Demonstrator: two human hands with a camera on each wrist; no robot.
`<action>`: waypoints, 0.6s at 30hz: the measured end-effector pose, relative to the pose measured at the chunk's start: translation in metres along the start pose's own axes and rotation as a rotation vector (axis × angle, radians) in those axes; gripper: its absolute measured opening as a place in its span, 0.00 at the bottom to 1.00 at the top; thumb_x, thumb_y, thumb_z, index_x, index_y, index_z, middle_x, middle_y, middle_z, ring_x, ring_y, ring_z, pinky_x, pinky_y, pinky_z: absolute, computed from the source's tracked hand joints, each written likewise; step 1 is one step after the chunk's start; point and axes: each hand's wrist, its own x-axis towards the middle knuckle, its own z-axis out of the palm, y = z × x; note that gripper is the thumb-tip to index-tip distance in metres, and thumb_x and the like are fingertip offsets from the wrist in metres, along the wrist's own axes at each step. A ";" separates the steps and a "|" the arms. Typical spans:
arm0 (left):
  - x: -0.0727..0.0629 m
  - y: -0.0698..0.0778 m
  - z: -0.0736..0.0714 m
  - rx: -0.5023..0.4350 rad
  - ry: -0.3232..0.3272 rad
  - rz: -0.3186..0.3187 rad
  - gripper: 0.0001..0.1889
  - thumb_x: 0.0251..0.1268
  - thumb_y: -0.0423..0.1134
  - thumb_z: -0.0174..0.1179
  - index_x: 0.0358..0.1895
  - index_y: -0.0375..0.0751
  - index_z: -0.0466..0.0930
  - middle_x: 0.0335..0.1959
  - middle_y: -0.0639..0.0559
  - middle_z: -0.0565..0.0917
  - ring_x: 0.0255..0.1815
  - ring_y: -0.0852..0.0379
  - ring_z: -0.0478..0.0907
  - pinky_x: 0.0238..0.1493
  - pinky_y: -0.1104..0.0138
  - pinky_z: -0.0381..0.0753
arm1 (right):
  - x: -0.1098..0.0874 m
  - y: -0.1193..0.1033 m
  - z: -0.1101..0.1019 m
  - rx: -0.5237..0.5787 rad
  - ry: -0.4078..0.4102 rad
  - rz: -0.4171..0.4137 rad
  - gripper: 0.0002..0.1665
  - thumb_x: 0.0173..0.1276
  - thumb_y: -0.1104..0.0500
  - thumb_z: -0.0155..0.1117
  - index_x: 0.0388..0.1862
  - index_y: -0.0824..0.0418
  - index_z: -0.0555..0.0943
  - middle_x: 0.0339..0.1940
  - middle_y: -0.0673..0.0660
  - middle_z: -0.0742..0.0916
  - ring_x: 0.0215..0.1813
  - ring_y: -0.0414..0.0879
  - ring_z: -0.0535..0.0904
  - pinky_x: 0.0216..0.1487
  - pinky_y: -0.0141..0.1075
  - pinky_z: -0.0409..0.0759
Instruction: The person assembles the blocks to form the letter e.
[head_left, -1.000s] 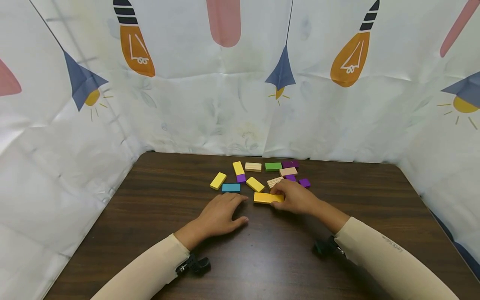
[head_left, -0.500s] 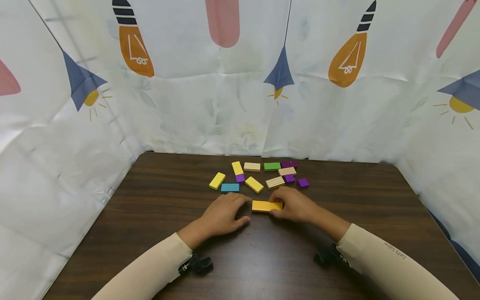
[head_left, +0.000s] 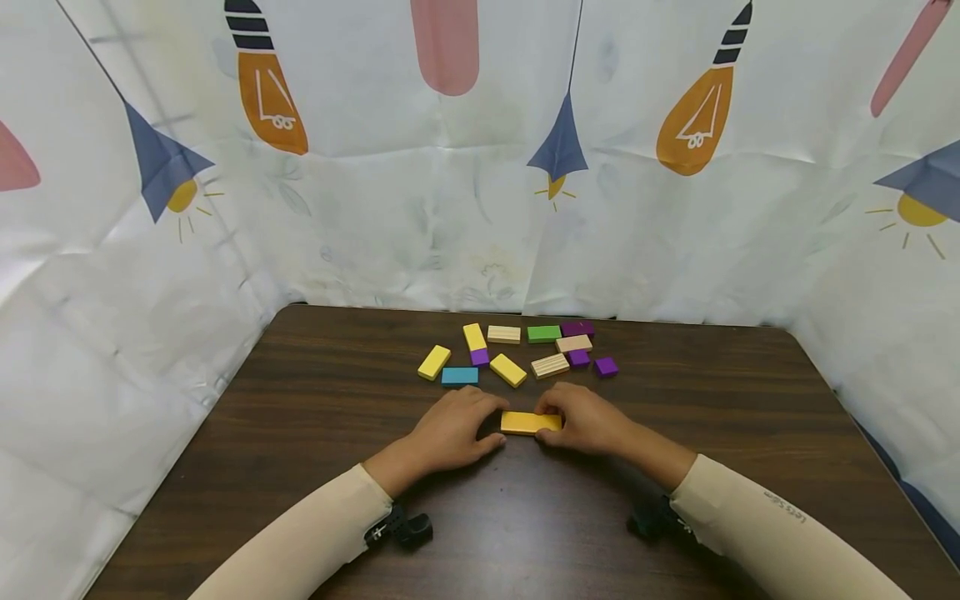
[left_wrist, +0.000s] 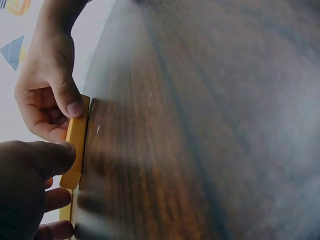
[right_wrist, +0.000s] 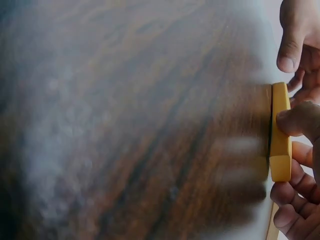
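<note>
An orange-yellow wooden block [head_left: 517, 423] lies lengthwise across the dark table in the head view. Pinching its right part between thumb and fingers is my right hand [head_left: 588, 421]. My left hand [head_left: 450, 432] is at the block's left end, thumb and fingers spread loosely apart. From the right wrist, the left thumb [right_wrist: 289, 56] shows clear of the block's end [right_wrist: 280, 97]; whether a left finger touches it, I cannot tell. In the left wrist view, the left hand [left_wrist: 25, 175] partly overlaps the block [left_wrist: 77, 132], with the right hand [left_wrist: 50, 90] at the far end.
Beyond the hands lie several small blocks, among them a blue one [head_left: 460, 377], yellow ones [head_left: 508, 370], a green one [head_left: 543, 334], striped wooden ones [head_left: 551, 366] and purple ones [head_left: 606, 367]. A printed white curtain [head_left: 405, 225] surrounds the brown table [head_left: 300, 400].
My right hand has drawn the orange-yellow block toward me, away from the other blocks. The left hand has shifted slightly right, closer to the block's left end.
</note>
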 end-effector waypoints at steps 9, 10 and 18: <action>0.003 0.000 0.001 0.011 -0.004 -0.002 0.20 0.69 0.50 0.68 0.59 0.46 0.83 0.51 0.55 0.85 0.55 0.51 0.77 0.57 0.53 0.77 | 0.004 -0.001 0.005 -0.016 0.010 -0.033 0.14 0.65 0.51 0.77 0.46 0.54 0.85 0.37 0.45 0.81 0.37 0.39 0.74 0.38 0.33 0.77; 0.003 0.000 0.001 0.010 -0.004 -0.001 0.20 0.69 0.50 0.68 0.58 0.46 0.83 0.51 0.55 0.85 0.55 0.51 0.77 0.57 0.53 0.77 | 0.005 -0.002 0.006 -0.015 0.010 -0.034 0.14 0.65 0.51 0.77 0.46 0.55 0.86 0.37 0.45 0.81 0.37 0.39 0.74 0.38 0.33 0.77; 0.002 -0.004 0.002 0.030 0.014 0.017 0.17 0.68 0.48 0.69 0.56 0.47 0.84 0.48 0.57 0.86 0.52 0.53 0.77 0.55 0.55 0.77 | 0.012 -0.008 0.009 -0.021 0.014 -0.045 0.14 0.65 0.51 0.76 0.46 0.55 0.86 0.37 0.45 0.81 0.37 0.39 0.74 0.37 0.33 0.76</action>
